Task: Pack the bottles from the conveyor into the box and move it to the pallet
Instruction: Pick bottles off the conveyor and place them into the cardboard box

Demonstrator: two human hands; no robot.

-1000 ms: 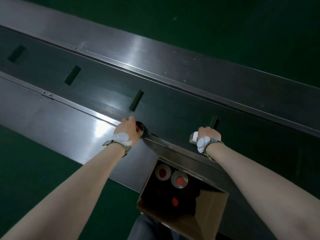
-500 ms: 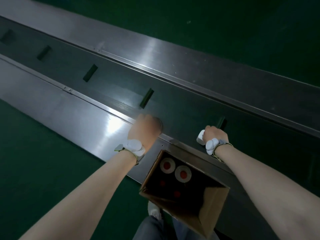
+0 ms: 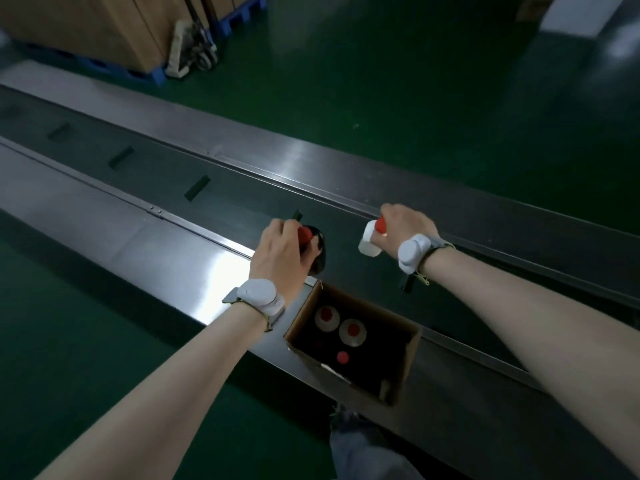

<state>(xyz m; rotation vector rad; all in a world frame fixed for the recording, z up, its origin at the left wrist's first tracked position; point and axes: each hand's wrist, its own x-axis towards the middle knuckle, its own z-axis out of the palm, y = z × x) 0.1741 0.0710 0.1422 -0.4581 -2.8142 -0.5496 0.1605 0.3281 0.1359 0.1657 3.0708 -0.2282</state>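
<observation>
While clear of box [image 3: 401,362], bottles [image 3: 369,242] aloft.

Pallet jack [image 3: 194,46] on green floor [image 3: 398,81]

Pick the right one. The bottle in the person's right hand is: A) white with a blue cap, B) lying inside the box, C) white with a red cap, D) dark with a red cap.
C: the right hand grips a white bottle with a red cap over the conveyor, outside the box.
</observation>
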